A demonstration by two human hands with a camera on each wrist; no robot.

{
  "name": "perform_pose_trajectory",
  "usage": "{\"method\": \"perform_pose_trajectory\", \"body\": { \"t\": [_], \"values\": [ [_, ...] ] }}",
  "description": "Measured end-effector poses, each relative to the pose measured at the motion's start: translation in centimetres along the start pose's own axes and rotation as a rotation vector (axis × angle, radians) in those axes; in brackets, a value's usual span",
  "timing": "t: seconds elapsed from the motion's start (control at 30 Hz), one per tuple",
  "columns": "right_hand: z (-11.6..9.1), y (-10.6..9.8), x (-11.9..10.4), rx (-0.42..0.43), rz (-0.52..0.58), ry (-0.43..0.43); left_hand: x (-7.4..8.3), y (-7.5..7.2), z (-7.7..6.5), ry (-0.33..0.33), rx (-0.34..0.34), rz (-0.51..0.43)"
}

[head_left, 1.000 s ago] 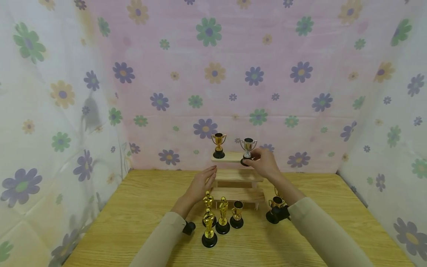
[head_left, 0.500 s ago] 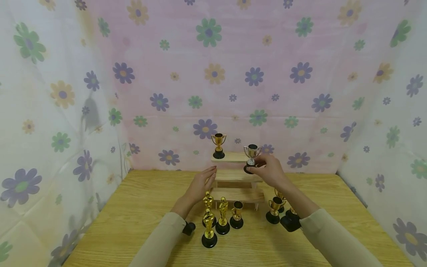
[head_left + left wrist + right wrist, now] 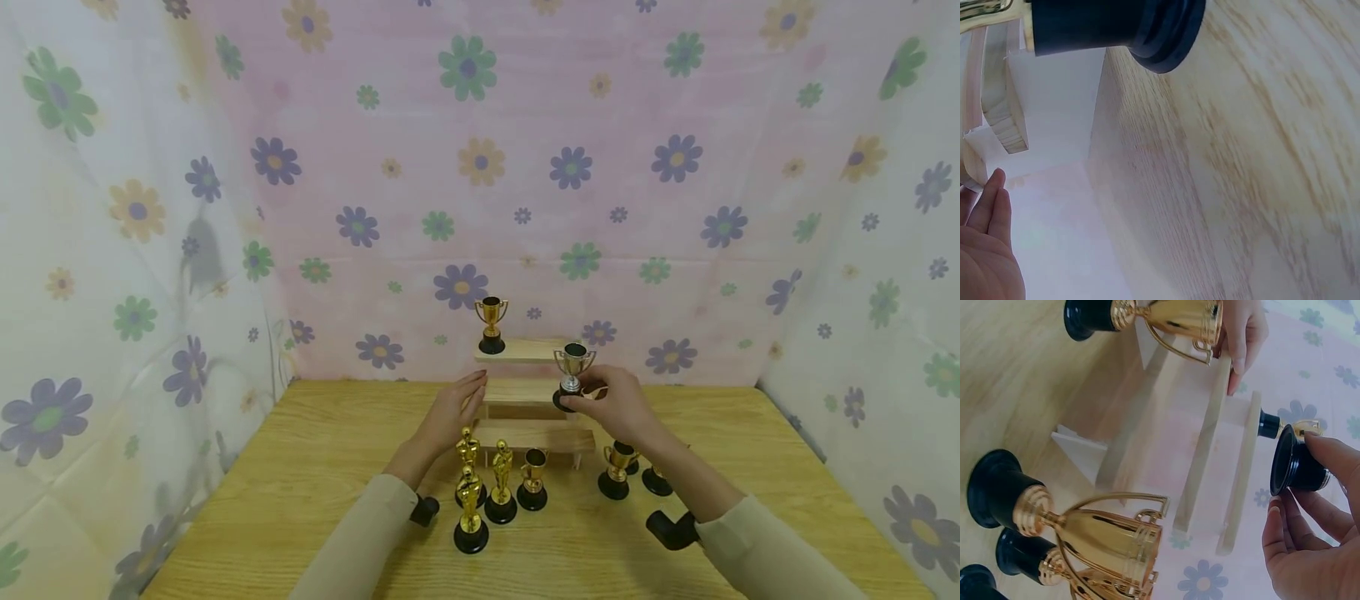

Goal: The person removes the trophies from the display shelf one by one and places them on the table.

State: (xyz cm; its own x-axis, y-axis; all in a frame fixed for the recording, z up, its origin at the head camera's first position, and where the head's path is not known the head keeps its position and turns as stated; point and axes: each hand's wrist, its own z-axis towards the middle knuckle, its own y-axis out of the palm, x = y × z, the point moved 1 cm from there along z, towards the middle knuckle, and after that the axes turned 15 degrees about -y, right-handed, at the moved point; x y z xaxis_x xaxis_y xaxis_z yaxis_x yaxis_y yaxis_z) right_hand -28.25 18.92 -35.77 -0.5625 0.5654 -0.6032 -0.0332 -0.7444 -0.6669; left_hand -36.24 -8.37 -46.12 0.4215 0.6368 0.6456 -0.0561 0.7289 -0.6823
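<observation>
My right hand (image 3: pixel 621 408) pinches a small silver trophy cup (image 3: pixel 573 358) by its black base. The cup is upright, in front of the right part of a three-step wooden stand (image 3: pixel 536 435). From the right wrist view, the underside of its black base (image 3: pixel 1283 461) faces the camera, clear of the shelves. My left hand (image 3: pixel 447 415) lies with straight fingers against the stand's left end; in the left wrist view its fingertips (image 3: pixel 997 178) are by a shelf end. A gold trophy cup (image 3: pixel 491 312) stands at the left of the top shelf.
Gold figurine trophies (image 3: pixel 501 471) and a gold cup (image 3: pixel 534 475) stand on the wooden table (image 3: pixel 337 433) before the stand. More gold cups (image 3: pixel 618 467) are at the right, below my right forearm. Flowered cloth (image 3: pixel 480 208) closes the back and both sides.
My right hand has drawn the silver cup from the top shelf's right end, down and toward me, slightly rightward. The left hand keeps its place.
</observation>
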Motion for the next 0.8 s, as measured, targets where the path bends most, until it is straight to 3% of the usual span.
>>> {"method": "perform_pose_trajectory", "body": {
  "t": [0.33,0.8],
  "values": [
    [-2.3,0.4,-0.4,-0.031,0.001,-0.034,0.2,-0.1,-0.1,0.001,-0.008,0.006],
    [-5.9,1.5,-0.5,-0.113,0.057,0.015,0.3,-0.1,-0.1,-0.008,-0.013,0.003]
  ]
}}
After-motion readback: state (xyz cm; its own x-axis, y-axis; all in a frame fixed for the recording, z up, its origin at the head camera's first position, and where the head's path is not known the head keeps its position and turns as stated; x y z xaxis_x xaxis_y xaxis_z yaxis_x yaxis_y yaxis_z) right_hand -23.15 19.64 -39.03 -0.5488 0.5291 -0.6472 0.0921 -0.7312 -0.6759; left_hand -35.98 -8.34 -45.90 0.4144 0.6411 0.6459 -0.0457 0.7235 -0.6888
